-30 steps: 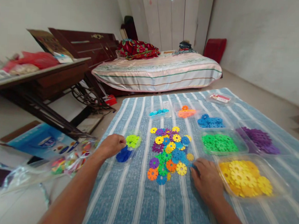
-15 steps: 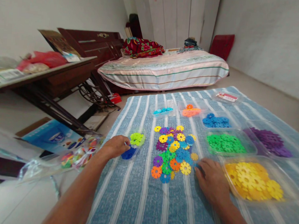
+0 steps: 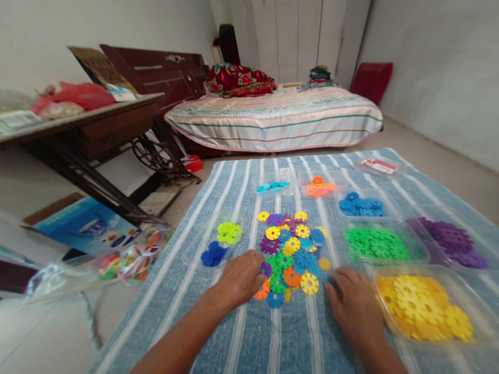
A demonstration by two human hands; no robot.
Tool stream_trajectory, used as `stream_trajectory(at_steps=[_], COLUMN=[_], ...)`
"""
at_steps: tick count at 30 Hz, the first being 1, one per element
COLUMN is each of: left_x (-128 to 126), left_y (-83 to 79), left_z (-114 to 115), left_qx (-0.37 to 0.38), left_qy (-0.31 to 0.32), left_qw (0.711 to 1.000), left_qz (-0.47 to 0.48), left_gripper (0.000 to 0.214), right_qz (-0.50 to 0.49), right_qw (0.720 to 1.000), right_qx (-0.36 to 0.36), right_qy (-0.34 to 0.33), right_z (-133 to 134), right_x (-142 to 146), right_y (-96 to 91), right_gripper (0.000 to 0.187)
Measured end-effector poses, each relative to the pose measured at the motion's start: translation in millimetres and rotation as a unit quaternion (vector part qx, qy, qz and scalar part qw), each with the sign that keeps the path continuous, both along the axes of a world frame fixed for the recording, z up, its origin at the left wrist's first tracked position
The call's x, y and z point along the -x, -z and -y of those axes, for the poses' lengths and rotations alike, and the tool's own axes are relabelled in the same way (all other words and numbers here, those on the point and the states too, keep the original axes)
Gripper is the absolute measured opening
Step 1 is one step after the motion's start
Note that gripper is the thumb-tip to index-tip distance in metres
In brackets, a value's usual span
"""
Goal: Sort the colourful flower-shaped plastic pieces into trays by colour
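A mixed pile of toothed plastic flower discs (image 3: 292,246) lies on the striped cloth. At the pile's left edge my left hand (image 3: 242,276) has curled fingers on a purple flower disc (image 3: 266,269), which it partly covers. An orange disc (image 3: 261,290) lies just below those fingers. My right hand (image 3: 355,302) rests at the pile's right edge, its fingers bent and close together. A bit of blue shows by its fingertips, too small to make out. Left of the pile, a clear tray holds lime discs (image 3: 230,232) and dark blue discs (image 3: 214,254).
Clear boxes hold yellow discs (image 3: 423,304), green discs (image 3: 376,242), purple discs (image 3: 451,241), blue discs (image 3: 361,205), orange discs (image 3: 320,188) and light blue discs (image 3: 273,186). A lidded box (image 3: 379,165) lies at the far right corner. Beyond stands a bed (image 3: 275,120).
My left hand has left the dark blue discs in the tray and moved right to the pile's left edge. My right hand stays in place.
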State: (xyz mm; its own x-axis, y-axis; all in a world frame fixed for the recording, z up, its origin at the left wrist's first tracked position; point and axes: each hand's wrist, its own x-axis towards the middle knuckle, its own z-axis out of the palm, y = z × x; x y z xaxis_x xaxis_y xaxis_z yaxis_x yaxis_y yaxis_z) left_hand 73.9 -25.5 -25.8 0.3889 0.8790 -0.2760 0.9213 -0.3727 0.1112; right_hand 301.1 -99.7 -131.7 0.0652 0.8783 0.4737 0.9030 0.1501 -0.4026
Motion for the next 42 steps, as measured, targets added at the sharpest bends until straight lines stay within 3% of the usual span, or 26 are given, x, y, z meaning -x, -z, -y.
stream_trajectory(at_steps=[3, 7, 11, 15, 18, 21, 23, 26, 29, 34, 36, 38, 40, 42], left_x=[-1, 5, 11, 7, -4, -16, -20, -18, -5, 22, 26, 27, 25, 22], left_y=[9.0, 14.9, 17.3, 16.8, 14.6, 11.7, 10.1, 10.5, 16.7, 34.6, 38.8, 40.2, 39.9, 38.8], left_z=[-3, -7, -4, 12, 29, 42, 47, 47, 41, 29, 28, 29, 31, 32], left_qx=[0.002, -0.006, 0.025, 0.097, 0.142, 0.154, 0.151, 0.117, 0.037, -0.013, -0.018, -0.023, -0.020, -0.014], left_qy=[-0.019, -0.062, -0.087, -0.104, -0.086, -0.047, -0.029, -0.022, -0.037, -0.075, -0.100, -0.123, -0.137, -0.142], left_qw=[1.000, 0.997, 0.980, 0.933, 0.906, 0.905, 0.909, 0.923, 0.949, 0.972, 0.979, 0.983, 0.985, 0.986], left_qz=[-0.014, 0.041, 0.178, 0.330, 0.389, 0.392, 0.387, 0.365, 0.309, 0.223, 0.176, 0.131, 0.101, 0.088], left_gripper=[0.018, 0.016, 0.002, 0.009, 0.011, 0.012, 0.012, 0.015, 0.019, 0.025, 0.023, 0.022, 0.023, 0.024], right_qz=[0.001, 0.007, -0.004, -0.062, -0.142, -0.205, -0.224, -0.227, -0.201, -0.083, 0.016, 0.115, 0.168, 0.150], right_qw=[1.000, 1.000, 0.999, 0.995, 0.984, 0.961, 0.953, 0.956, 0.971, 0.993, 0.978, 0.945, 0.927, 0.942], right_qx=[0.002, 0.005, -0.028, -0.079, -0.037, 0.052, 0.093, 0.111, 0.094, 0.001, -0.055, -0.043, -0.010, -0.013], right_qy=[-0.002, 0.004, 0.019, -0.017, -0.101, -0.176, -0.181, -0.149, -0.091, 0.087, 0.200, 0.304, 0.335, 0.299], right_z=[0, 0, 3, 11, 17, 22, 25, 30, 31, 20, 13, 7, 1, -1], right_x=[1, 2, 8, 25, 41, 49, 48, 37, 13, -69, -108, -138, -150, -140], right_y=[0.4, 0.9, -1.8, -13.6, -27.2, -40.2, -47.7, -58.9, -71.4, -95.5, -104.2, -109.2, -108.6, -102.8], right_gripper=[0.017, 0.016, 0.018, 0.019, 0.020, 0.016, 0.016, 0.018, 0.020, 0.027, 0.034, 0.038, 0.040, 0.041])
